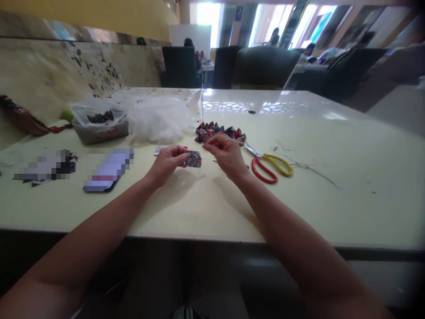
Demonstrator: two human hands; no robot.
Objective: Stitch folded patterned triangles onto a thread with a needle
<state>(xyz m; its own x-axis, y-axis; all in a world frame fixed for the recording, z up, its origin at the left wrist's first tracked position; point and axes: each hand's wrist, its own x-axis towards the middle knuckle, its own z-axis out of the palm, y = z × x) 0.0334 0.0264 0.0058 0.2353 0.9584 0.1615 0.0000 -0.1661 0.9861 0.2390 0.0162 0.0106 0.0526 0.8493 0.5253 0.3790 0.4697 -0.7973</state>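
My left hand pinches a small folded piece of floral-patterned fabric between thumb and fingers, just above the table. A few centimetres to its right, my right hand is closed in a pinch; what its fingertips hold is too small to make out. A faint thread-like line shows between the two hands. Behind my right hand lies a pile of small stuffed patterned fabric pieces. Scissors with one red and one yellow handle lie beside my right wrist, blades toward the pile.
White fluffy stuffing lies behind my left hand, beside a plastic bag with dark contents. A phone and dark fabric scraps are at the left. Loose threads lie right of the scissors. Chairs and people are beyond the table.
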